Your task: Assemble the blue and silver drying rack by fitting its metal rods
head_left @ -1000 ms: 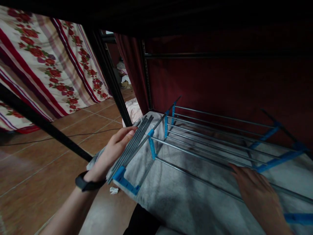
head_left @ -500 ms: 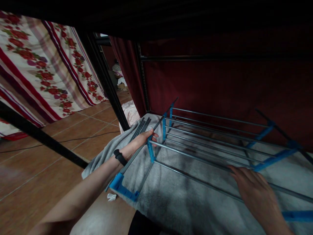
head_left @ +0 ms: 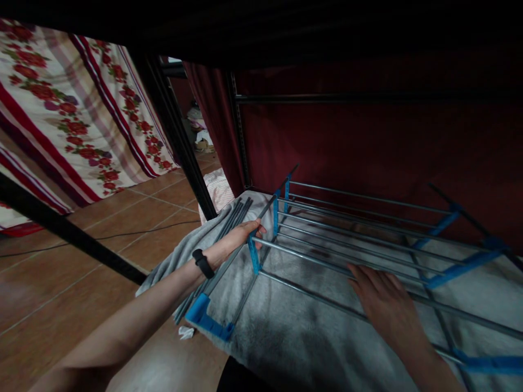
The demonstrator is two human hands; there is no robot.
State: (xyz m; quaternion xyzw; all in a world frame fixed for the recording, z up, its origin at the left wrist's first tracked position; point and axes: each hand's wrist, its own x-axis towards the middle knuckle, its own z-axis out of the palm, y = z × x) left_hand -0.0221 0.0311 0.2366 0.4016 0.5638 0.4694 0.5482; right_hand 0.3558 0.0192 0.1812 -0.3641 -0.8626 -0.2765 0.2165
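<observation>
A rack [head_left: 310, 249] of grey metal rods with blue plastic connectors lies on a grey blanket [head_left: 294, 337]. My left hand [head_left: 250, 233], with a black band on the wrist, is closed around its left side pole next to a blue connector [head_left: 254, 256]. Along the rack's front upper rod [head_left: 302, 254], my right hand [head_left: 384, 299] rests with its fingers curled over the metal; its fingertips are partly hidden. Several loose grey rods [head_left: 232, 220] lie on the blanket beyond my left forearm and partly under it.
Black frame posts [head_left: 180, 130] and a dark overhead panel surround the blanket. A dark red curtain [head_left: 347, 141] hangs behind the rack. To the left are a tiled floor [head_left: 143, 218] with a cable [head_left: 163, 231], and a floral cloth [head_left: 81, 120]. White crumpled paper [head_left: 186, 332] lies near the blanket edge.
My right hand has moved left along the front rod, uncovering the blue connector at the lower right. My left hand keeps its grip on the side pole, and the rack has barely shifted.
</observation>
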